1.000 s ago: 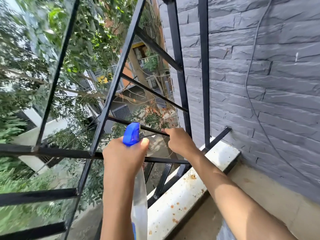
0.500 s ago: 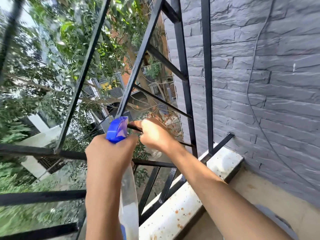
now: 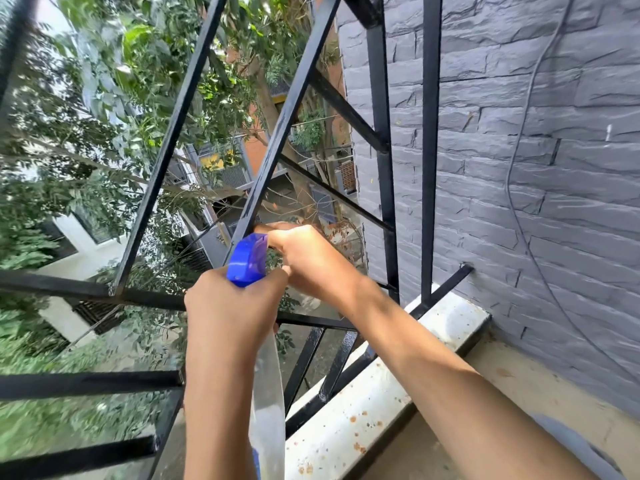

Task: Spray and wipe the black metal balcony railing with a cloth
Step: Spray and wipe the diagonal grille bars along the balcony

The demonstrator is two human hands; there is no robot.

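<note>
Leafy trees (image 3: 104,98) fill the far left, seen through the bars, with buildings below and behind them. The black metal railing (image 3: 285,119) spans the left and middle of the view: long slanted bars rise towards the top, flat horizontal bars cross low on the left, and two upright posts stand close to the wall.

Low in the middle, the left hand (image 3: 235,306) is raised in front of the railing with its fingers wrapped round the neck of a spray bottle (image 3: 268,386). The bottle's clear body hangs down below the wrist, and its blue trigger head (image 3: 247,259) sticks up above the knuckles, pointing towards the bars.

Just right of the blue head, and touching the left hand, the right hand (image 3: 311,261) reaches across from the lower right. Its fingers are curled at the spot where a thin crossbar meets a slanted bar. Whether a cloth lies under those fingers cannot be told.

Below the right forearm runs a white ledge (image 3: 381,393), speckled with rust-coloured spots, on which the railing's foot sits. Beside it lies a beige floor (image 3: 519,382). The right side is a grey stone-clad wall (image 3: 571,202), with a thin cable (image 3: 508,181) hanging down its face.
</note>
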